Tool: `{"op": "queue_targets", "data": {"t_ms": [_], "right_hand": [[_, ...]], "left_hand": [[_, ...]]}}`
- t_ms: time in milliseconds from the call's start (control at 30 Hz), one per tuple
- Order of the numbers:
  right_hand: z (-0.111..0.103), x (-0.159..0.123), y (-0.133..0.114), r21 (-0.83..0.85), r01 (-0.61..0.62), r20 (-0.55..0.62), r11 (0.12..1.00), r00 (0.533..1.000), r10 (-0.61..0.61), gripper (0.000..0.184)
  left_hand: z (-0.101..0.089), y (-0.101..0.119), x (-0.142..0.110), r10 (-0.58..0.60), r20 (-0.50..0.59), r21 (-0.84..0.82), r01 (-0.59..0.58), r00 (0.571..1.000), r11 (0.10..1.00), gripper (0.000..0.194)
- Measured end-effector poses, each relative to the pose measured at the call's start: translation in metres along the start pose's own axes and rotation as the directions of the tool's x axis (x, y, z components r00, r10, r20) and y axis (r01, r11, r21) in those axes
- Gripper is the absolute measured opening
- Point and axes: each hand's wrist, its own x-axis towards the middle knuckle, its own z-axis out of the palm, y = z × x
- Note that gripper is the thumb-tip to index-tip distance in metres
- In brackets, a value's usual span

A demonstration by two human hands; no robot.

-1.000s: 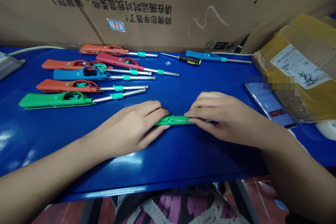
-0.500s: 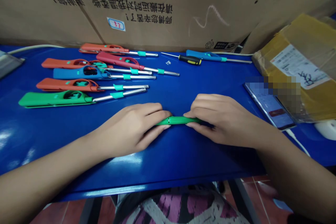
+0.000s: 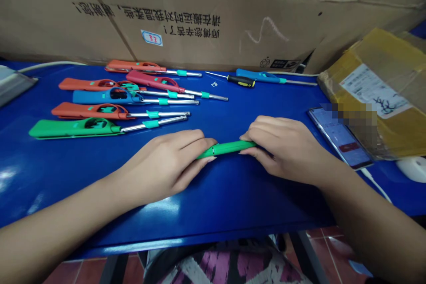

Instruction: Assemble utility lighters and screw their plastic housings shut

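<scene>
A green lighter body (image 3: pixel 229 147) spans the gap between my two hands, just above the blue table. My left hand (image 3: pixel 176 162) is closed on its left end, thumb below and fingers on top. On the right end, my right hand (image 3: pixel 279 146) pinches it between thumb and fingers. Both ends are covered by fingers, so I cannot see whether a metal tube is attached. To the left lies a green long-necked lighter (image 3: pixel 75 128), with orange (image 3: pixel 89 110), blue (image 3: pixel 106 96) and red lighters (image 3: pixel 153 80) behind it.
A black-and-yellow screwdriver (image 3: pixel 241 80) and a blue lighter (image 3: pixel 259 75) lie at the back. Small bits (image 3: pixel 214 84) sit beside the screwdriver. A large cardboard box (image 3: pixel 186 4) stands behind. On the right are a phone (image 3: pixel 339 140) with a cable and a taped parcel (image 3: pixel 372 75).
The green lighter body has tilted, its right end rising. My right hand has shifted slightly up and right, uncovering more of it. The whole view has shifted a little.
</scene>
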Motion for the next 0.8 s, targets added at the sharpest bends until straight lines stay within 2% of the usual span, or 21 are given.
{"op": "queue_targets", "data": {"t_ms": [100, 167, 233, 267, 333, 400, 500, 533, 633, 700, 800], "right_hand": [[0.0, 0.001, 0.001, -0.067, 0.008, -0.066, 0.998, 0.998, -0.013, 0.023], [0.0, 0.002, 0.002, -0.093, 0.008, -0.088, 0.996, 0.996, -0.017, 0.021], [0.0, 0.002, 0.002, -0.077, 0.007, -0.094, 0.997, 0.995, -0.014, 0.019], [0.001, 0.002, 0.002, -0.042, 0.0, -0.094, 0.999, 0.996, -0.004, 0.019], [0.003, 0.002, 0.002, 0.064, -0.034, -0.078, 0.997, 0.996, 0.039, 0.023], [0.006, 0.002, 0.0, 0.174, -0.111, -0.042, 0.978, 0.992, 0.12, 0.025], [0.012, 0.003, -0.003, 0.304, -0.231, 0.0, 0.924, 0.97, 0.242, 0.028], [0.014, 0.004, -0.004, 0.345, -0.231, 0.011, 0.91, 0.97, 0.242, 0.029], [0.02, 0.006, -0.007, 0.431, -0.138, 0.021, 0.892, 0.99, 0.143, 0.017], [0.023, 0.007, -0.009, 0.425, -0.103, -0.011, 0.899, 0.993, 0.119, 0.017], [0.025, 0.008, -0.009, 0.367, -0.119, -0.053, 0.923, 0.988, 0.148, 0.018]], "left_hand": [[-0.003, 0.0, 0.003, -0.201, 0.052, -0.198, 0.208, 0.978, 0.958, 0.034], [-0.004, -0.001, 0.006, -0.331, 0.142, -0.363, 0.361, 0.933, 0.859, 0.037], [-0.004, -0.002, 0.008, -0.386, 0.218, -0.481, 0.443, 0.896, 0.757, 0.038], [-0.003, -0.003, 0.009, -0.394, 0.223, -0.512, 0.451, 0.892, 0.731, 0.036], [-0.001, -0.004, 0.009, -0.398, 0.153, -0.512, 0.417, 0.905, 0.752, 0.028], [0.002, -0.003, 0.008, -0.378, 0.052, -0.445, 0.36, 0.924, 0.82, 0.023], [0.005, -0.001, 0.005, -0.267, -0.048, -0.333, 0.236, 0.963, 0.913, 0.017], [0.006, 0.001, 0.004, -0.225, -0.063, -0.311, 0.195, 0.972, 0.93, 0.016], [0.009, 0.004, 0.001, -0.149, -0.078, -0.283, 0.121, 0.986, 0.951, 0.016], [0.012, 0.006, 0.0, -0.141, -0.086, -0.283, 0.111, 0.986, 0.953, 0.015], [0.015, 0.006, 0.0, -0.146, -0.11, -0.29, 0.109, 0.983, 0.951, 0.014]]}}
